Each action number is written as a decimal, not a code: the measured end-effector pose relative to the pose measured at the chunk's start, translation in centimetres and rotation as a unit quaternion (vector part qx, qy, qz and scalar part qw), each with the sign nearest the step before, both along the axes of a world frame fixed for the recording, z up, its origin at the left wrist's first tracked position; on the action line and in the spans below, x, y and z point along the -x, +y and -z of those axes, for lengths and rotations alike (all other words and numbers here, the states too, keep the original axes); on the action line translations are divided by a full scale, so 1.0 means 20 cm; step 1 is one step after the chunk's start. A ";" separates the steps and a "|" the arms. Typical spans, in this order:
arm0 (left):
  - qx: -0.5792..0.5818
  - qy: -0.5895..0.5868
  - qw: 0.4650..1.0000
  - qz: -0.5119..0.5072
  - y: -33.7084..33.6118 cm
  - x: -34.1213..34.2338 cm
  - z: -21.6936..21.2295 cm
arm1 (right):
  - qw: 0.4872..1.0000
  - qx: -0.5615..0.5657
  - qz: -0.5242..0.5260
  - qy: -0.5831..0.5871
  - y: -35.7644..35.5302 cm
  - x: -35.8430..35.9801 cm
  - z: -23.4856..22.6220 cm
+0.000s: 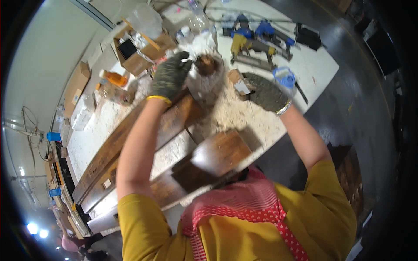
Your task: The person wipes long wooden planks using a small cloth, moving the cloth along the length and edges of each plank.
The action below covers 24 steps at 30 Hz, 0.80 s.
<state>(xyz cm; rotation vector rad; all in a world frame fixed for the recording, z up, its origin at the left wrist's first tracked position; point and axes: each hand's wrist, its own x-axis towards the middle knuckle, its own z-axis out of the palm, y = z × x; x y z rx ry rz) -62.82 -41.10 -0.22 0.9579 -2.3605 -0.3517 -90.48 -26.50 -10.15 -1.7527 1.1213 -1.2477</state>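
My left hand [170,75], in a dark glove with a yellow cuff, is raised over the table beside a white plastic bag holding brown material [206,65]. Its fingers are curved and apart, with nothing visible between them. To the right, my right hand [266,92], gloved too, grips a small brown block with a pale patch [239,82]. Nearer to me lie long, dark-stained wooden pieces: one [222,152] along the front edge, another [180,114] under my left forearm.
Nail guns [252,52] with blue and yellow parts lie at the far right, near a blue-and-clear plastic container [285,78]. Behind my left hand stands a cardboard box [137,61]; bottles [114,78] lie left. Debris covers parts of the white table [320,65]. Another person [72,243] shows far lower left.
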 end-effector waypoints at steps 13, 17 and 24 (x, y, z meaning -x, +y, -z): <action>-0.367 -0.310 0.866 -0.140 1.30 -0.82 -0.29 | 0.975 -0.080 -0.044 0.204 0.52 -0.06 -0.25; -0.433 -0.263 0.847 -0.164 1.36 -0.85 -0.22 | 0.963 -0.015 -0.043 0.267 0.50 -0.08 -0.18; -0.417 -0.236 0.855 -0.197 1.40 -0.86 -0.20 | 0.935 0.100 -0.031 0.340 0.56 -0.06 -0.10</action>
